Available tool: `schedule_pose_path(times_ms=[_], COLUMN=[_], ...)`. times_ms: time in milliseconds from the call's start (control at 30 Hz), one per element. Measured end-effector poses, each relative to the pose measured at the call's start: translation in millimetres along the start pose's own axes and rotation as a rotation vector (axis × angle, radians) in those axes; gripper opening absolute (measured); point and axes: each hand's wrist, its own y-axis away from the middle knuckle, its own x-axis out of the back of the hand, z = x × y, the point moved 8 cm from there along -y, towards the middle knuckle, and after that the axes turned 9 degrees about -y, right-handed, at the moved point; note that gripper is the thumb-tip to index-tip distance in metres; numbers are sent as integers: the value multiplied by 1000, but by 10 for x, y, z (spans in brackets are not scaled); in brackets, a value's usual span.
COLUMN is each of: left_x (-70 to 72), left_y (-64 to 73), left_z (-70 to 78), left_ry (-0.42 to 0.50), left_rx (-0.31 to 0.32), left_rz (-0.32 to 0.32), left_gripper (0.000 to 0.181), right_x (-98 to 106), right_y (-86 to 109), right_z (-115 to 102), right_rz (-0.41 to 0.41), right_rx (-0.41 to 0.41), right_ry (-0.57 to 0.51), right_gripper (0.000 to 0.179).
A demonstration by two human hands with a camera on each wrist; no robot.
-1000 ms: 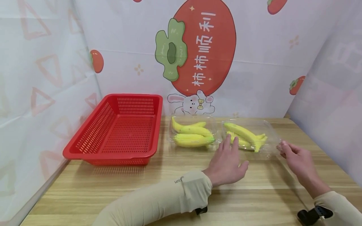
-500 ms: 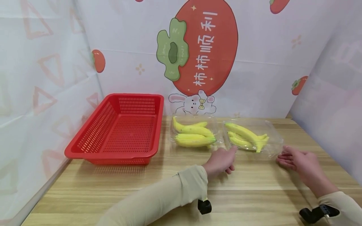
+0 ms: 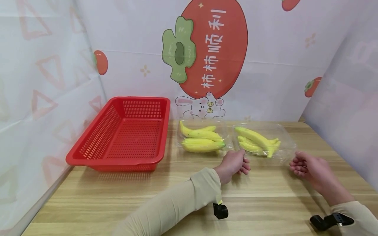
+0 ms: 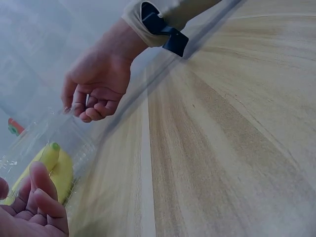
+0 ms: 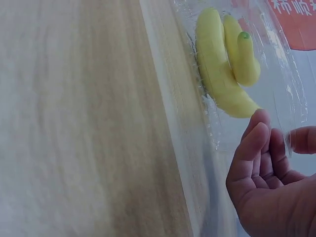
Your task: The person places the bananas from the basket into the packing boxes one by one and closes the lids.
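A clear plastic box (image 3: 284, 139) holding several yellow bananas (image 3: 258, 139) lies between my hands, seemingly covered by its clear lid. At its front right corner, my right hand (image 3: 308, 168) pinches the thin clear edge, with thumb and finger on either side in the right wrist view. My left hand (image 3: 234, 164) is at the front left corner, its thumb side close to the box. In the left wrist view its fingers (image 4: 42, 185) are loosely bent, and a gap shows between them and the thumb.
To the left stands a second clear box (image 3: 225, 129) with several bananas (image 3: 203, 145) in it. Farther left is a red plastic basket (image 3: 166, 131) with slotted walls. A printed cloth (image 3: 265, 82) rises behind the wooden table (image 3: 183, 203).
My left hand, spread over the front of the right box a second ago, has drawn back to its front left corner with fingers bent. My right hand has shifted slightly down at its corner.
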Motion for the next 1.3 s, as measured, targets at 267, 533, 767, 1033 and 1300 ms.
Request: schedule_pose_path(times_ms=[267,533,767,1033,1300], left_x=[-5,-23,-31,-59,-73], left_y=[-14,1,6,0,15], left_z=[6,18,10,2,-14], left_ry=[49,74,124,122,138], left_rx=[-8,-18,-15,-3,-9], left_rz=[16,60,91,125,129], left_gripper=[28,30,32,34,35], right_x=[-42,1,18,61,107], right_y=[-15,-37,-51,-67,-81], right_z=[-19,-28,-33,9,42], right_rz=[-59,-53,-39,-83,-70], right_rx=[15,68,88,47,6], right_ry=[-76,-76,-78,-124,-144], right_gripper=[42,44,43,42,39])
